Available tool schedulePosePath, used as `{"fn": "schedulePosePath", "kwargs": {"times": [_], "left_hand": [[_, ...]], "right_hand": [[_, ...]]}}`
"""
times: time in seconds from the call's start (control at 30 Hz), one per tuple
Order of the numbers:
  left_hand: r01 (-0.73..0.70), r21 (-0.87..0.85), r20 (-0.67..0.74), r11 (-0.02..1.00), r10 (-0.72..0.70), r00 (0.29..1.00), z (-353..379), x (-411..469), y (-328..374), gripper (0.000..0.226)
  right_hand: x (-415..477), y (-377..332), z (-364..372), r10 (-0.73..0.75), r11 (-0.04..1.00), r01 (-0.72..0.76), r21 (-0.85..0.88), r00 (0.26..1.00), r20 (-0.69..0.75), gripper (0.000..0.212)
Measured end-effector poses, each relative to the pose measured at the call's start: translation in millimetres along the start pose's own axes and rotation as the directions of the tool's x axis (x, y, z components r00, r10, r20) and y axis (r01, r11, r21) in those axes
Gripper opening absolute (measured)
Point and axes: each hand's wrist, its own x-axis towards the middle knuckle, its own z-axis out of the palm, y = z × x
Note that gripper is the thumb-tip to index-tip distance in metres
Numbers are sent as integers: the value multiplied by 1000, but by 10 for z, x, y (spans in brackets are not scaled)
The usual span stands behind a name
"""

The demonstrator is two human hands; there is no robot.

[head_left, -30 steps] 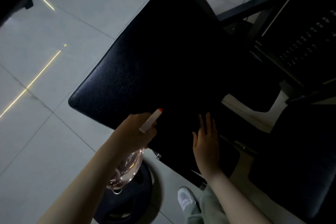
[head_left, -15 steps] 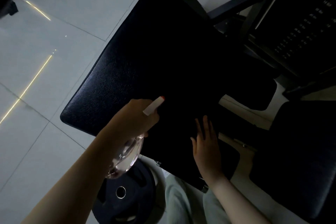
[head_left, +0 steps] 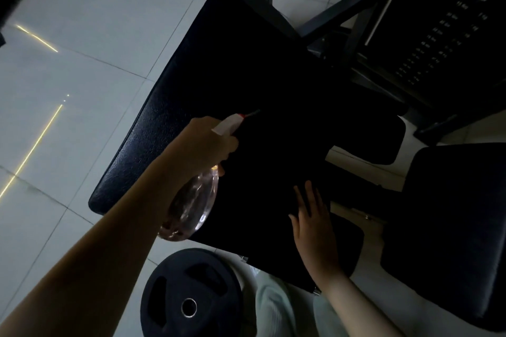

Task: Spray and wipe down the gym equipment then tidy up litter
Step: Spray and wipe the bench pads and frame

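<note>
A black padded gym bench pad (head_left: 169,107) runs from the top centre down to the lower middle of the dim view. My left hand (head_left: 208,142) grips a clear, pink-tinted spray bottle (head_left: 191,205) by its head; the white nozzle with a red tip (head_left: 232,122) points over the pad. My right hand (head_left: 315,224) lies flat on the pad's near right part with its fingers straight. I cannot make out a cloth under it in the dark.
A black weight plate (head_left: 191,295) lies on the pale tiled floor (head_left: 82,35) beside my leg. A weight stack (head_left: 438,44) and dark machine frame stand at the upper right. Another black pad (head_left: 465,241) sits at the right.
My left hand has carried the bottle forward and up over the pad. My right hand stays flat on the pad. My view has shifted, so the weight plate shows more.
</note>
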Motion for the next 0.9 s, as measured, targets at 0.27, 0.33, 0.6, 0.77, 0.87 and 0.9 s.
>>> {"fn": "schedulePosePath", "kwargs": {"times": [0.27, 0.33, 0.6, 0.77, 0.87, 0.9], "left_hand": [[-66, 30, -92, 997, 68, 993, -205, 28, -40, 12], [-107, 28, -157, 994, 111, 981, -236, -9, -108, 5], [-207, 21, -349, 978, 201, 915, -251, -59, -348, 7], [-280, -176, -375, 944, 199, 905, -302, -123, -402, 21], [-311, -208, -398, 927, 211, 893, -320, -145, -417, 19], [-325, -206, -392, 923, 226, 892, -321, -160, -416, 21]], "right_hand": [[-29, -84, -20, 133, 991, -133, -15, 991, -28, 51], [-47, -161, -9, 203, 978, -200, 55, 978, -42, 52], [205, -575, -130, 299, 867, -174, 466, 931, -210, 54], [370, -1005, 145, 7, 984, 1, 181, 999, -43, 61], [257, -925, 242, -40, 996, 42, 73, 999, -18, 59], [272, -879, 235, -55, 998, 56, 33, 998, -25, 56]]}}
